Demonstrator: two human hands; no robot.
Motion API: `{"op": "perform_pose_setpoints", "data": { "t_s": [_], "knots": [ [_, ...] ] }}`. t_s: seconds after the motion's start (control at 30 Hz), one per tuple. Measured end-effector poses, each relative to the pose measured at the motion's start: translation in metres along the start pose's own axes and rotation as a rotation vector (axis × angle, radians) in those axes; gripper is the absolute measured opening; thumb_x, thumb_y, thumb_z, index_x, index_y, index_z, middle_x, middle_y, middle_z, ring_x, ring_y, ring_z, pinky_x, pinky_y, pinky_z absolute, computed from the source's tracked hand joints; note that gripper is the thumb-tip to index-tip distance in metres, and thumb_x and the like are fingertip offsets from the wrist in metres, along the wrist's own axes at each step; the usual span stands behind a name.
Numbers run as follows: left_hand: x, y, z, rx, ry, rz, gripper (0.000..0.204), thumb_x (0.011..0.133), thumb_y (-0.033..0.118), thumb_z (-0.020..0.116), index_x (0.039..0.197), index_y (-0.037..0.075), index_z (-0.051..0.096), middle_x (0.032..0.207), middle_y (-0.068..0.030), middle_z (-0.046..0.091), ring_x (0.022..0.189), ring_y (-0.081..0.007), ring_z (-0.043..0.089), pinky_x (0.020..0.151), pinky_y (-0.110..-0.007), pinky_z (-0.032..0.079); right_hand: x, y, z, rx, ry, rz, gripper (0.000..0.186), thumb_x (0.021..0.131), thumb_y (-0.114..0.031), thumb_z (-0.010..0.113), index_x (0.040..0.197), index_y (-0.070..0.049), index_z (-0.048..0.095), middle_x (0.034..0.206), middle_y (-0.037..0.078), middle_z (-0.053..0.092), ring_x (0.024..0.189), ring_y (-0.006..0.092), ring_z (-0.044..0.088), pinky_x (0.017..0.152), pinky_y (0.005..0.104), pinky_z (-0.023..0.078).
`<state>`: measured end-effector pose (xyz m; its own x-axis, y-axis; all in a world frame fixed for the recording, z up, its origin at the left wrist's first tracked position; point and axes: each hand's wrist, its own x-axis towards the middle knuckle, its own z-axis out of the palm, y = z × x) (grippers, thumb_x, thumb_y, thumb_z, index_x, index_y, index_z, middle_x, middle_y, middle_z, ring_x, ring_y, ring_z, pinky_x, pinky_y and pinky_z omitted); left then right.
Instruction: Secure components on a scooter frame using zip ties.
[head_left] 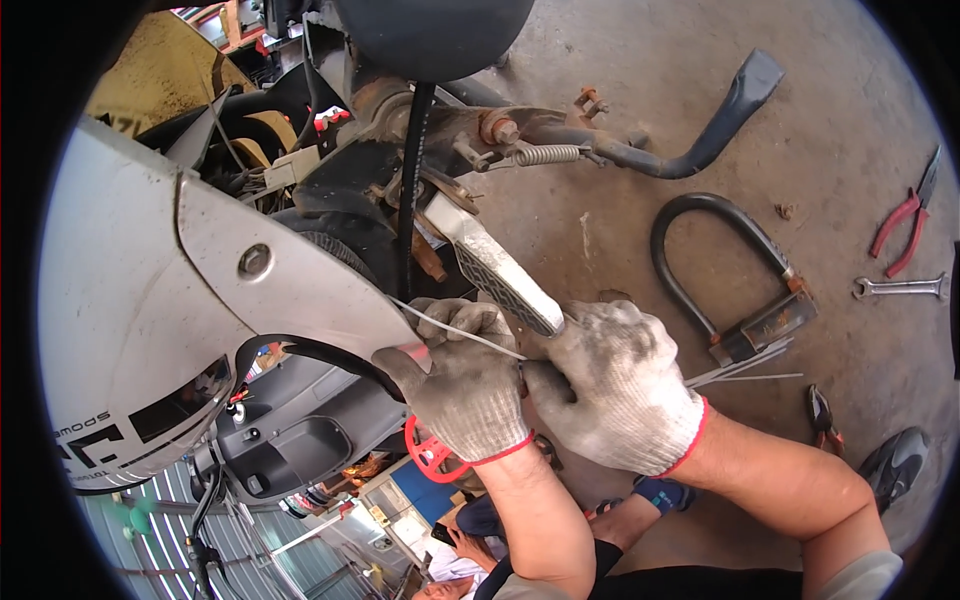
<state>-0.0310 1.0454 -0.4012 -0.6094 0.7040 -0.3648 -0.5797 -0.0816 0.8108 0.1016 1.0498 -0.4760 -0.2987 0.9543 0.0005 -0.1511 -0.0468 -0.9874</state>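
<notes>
A thin white cable tie [465, 336] stretches from the edge of the scooter's white body panel [215, 240] across to my gloved hands. My left hand [465, 390] has its fingers curled by the tie, close under the panel's edge. Against it, my right hand [620, 385] is closed in a fist around the tie's end; what lies inside the fist is hidden. A metal foot pedal with a ribbed black pad [505, 265] sticks out just above both hands. Behind it a black cable [408, 190] hangs down from the scooter.
On the concrete floor to the right lie a black U-lock [765, 335], more white ties [750, 376], red-handled pliers [900, 235], a wrench [900, 287] and cutters [823, 415]. A kickstand [700, 140] with a spring [548, 155] juts out above. Another person [465, 550] appears at the bottom.
</notes>
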Motion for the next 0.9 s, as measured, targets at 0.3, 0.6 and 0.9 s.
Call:
{"op": "perform_pose_setpoints", "data": {
  "t_s": [0.3, 0.6, 0.9],
  "knots": [
    [0.001, -0.007, 0.003, -0.103, -0.158, 0.007, 0.030, 0.094, 0.036, 0.064, 0.103, 0.008, 0.060, 0.090, 0.0006, 0.055, 0.083, -0.0151, 0.047, 0.080, -0.032, 0.037, 0.009, -0.009, 0.014, 0.092, -0.070, 0.034, 0.023, 0.076, -0.021, 0.067, 0.095, -0.009, 0.064, 0.082, 0.018, 0.064, 0.072, 0.0395, 0.062, 0.066, 0.0496, 0.050],
    [0.001, -0.005, 0.001, -0.015, -0.172, -0.055, 0.014, 0.092, 0.019, 0.062, 0.099, 0.007, 0.059, 0.090, -0.0036, 0.057, 0.088, -0.0180, 0.050, 0.082, -0.036, 0.039, 0.004, 0.010, 0.023, -0.047, -0.013, -0.001, 0.021, 0.076, -0.015, 0.065, 0.094, -0.004, 0.066, 0.086, 0.018, 0.059, 0.073, 0.0351, 0.061, 0.064, 0.0461, 0.049],
    [0.007, 0.002, -0.008, -0.044, -0.118, -0.002, 0.010, 0.092, 0.010, 0.054, 0.099, 0.004, 0.058, 0.087, -0.0055, 0.056, 0.088, -0.0201, 0.050, 0.083, -0.035, 0.041, 0.010, 0.010, 0.030, -0.029, 0.010, -0.034, 0.026, 0.078, -0.014, 0.066, 0.103, -0.006, 0.067, 0.109, 0.021, 0.063, 0.090, 0.0394, 0.062, 0.080, 0.0465, 0.051]
  ]
}}
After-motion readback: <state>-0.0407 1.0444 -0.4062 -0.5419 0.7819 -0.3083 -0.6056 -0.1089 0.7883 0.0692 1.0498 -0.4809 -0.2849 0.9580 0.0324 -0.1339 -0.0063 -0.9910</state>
